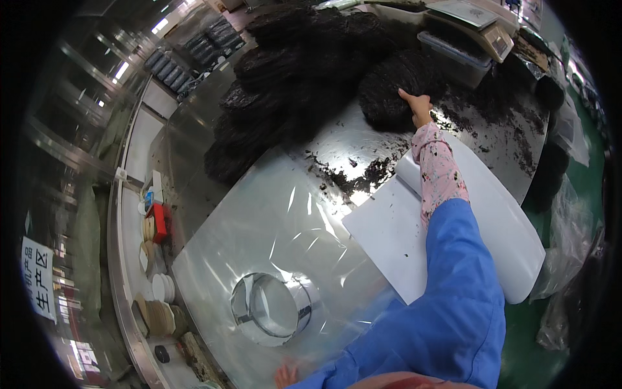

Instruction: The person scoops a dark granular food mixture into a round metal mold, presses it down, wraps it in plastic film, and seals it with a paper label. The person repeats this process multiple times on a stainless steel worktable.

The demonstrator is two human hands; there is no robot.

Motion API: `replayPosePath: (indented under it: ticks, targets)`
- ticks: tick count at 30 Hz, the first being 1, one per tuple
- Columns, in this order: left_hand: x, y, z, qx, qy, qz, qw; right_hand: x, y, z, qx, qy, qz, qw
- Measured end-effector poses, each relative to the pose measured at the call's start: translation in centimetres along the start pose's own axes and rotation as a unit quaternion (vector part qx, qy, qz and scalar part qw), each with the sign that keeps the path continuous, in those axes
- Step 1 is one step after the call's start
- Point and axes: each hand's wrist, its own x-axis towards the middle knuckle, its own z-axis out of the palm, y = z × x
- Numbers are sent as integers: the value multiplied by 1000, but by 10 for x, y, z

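My right hand point(419, 107) grips a round cake of black dried seaweed point(388, 78), its thumb laid on the cake and the other fingers mostly hidden. The cake is tilted in front of a large heap of similar dark cakes point(296, 63). Down at the bottom edge, my left hand point(285, 375) is blurred, fingers apart, at a clear plastic sheet point(233, 233). A shiny metal hoop point(305, 300) rests on that sheet, above my left hand. Under my right forearm lies a curled white sheet point(486, 223).
Loose seaweed scraps point(369, 180) litter the metal tabletop point(335, 141). A scale point(486, 29) sits over a plastic tub point(457, 58) at the back right. Along the left, a ledge holds a red box point(156, 222) and tape rolls point(160, 318). Clear plastic bags point(568, 233) hang at right.
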Motion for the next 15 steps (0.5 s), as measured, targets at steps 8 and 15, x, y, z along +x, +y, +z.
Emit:
replayPosePath:
  ticks: [8, 15]
  targets:
    - [52, 1, 0, -8, -25, 4, 1000, 76, -19, -37, 121, -40, -93, 987]
    - [45, 7, 3, -7, -43, -40, 998, 17, -30, 4, 61, 85, -237, 966]
